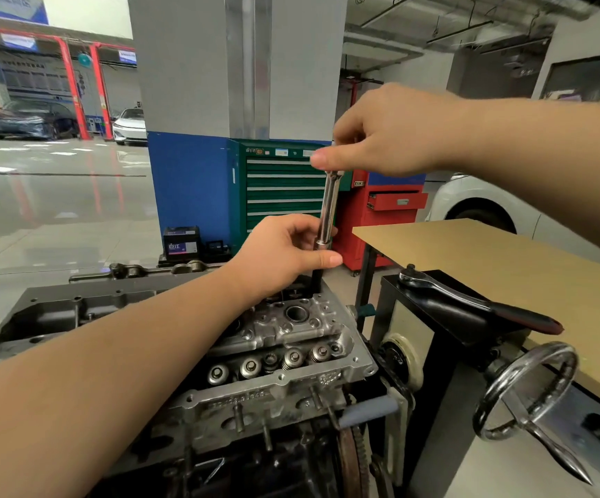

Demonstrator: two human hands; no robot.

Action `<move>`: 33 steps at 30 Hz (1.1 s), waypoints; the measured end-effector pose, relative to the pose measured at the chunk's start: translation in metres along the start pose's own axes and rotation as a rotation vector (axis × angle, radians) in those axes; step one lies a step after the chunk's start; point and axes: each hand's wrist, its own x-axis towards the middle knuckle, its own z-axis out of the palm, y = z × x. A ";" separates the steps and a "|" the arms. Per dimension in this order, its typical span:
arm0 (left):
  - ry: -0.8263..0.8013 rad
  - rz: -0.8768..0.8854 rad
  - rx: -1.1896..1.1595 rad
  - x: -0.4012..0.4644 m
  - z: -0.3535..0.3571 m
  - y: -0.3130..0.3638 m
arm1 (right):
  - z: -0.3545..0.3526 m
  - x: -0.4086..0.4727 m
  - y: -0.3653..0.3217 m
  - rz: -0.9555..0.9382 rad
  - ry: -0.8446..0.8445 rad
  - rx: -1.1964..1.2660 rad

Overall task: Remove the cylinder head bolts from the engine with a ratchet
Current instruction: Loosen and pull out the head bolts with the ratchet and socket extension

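While the ratchet (pixel 478 303) lies idle on the black stand at right of frame, a person works a chrome extension bar (pixel 328 206) standing nearly upright at centre, its dark lower end sunk into the cylinder head (pixel 291 339) below. The right hand (pixel 391 134) pinches the bar's top; the left hand (pixel 284 253) wraps its base. The bolt itself is hidden, directly beneath both grips.
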 end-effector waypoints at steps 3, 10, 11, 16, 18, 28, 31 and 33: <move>0.003 -0.033 -0.054 0.002 -0.004 0.000 | -0.006 -0.002 0.000 -0.111 -0.098 0.186; -0.147 -0.028 -0.170 -0.003 0.001 0.000 | -0.004 0.005 -0.008 -0.094 -0.105 -0.183; -0.131 -0.015 -0.103 -0.003 0.003 0.000 | -0.004 0.006 -0.011 -0.088 -0.115 -0.218; 0.007 -0.027 0.044 0.001 0.000 0.002 | -0.008 0.007 -0.013 -0.167 -0.104 -0.024; -0.044 -0.040 0.028 0.001 -0.003 0.003 | -0.011 0.003 -0.010 -0.235 -0.136 0.084; -0.064 0.009 -0.060 0.001 -0.001 -0.001 | 0.003 0.004 -0.015 -0.025 -0.052 -0.257; -0.017 0.007 0.006 0.003 -0.007 -0.002 | -0.003 0.001 -0.010 -0.104 -0.116 0.008; -0.070 0.018 0.025 0.004 -0.012 -0.001 | -0.012 -0.001 -0.007 -0.198 -0.148 0.071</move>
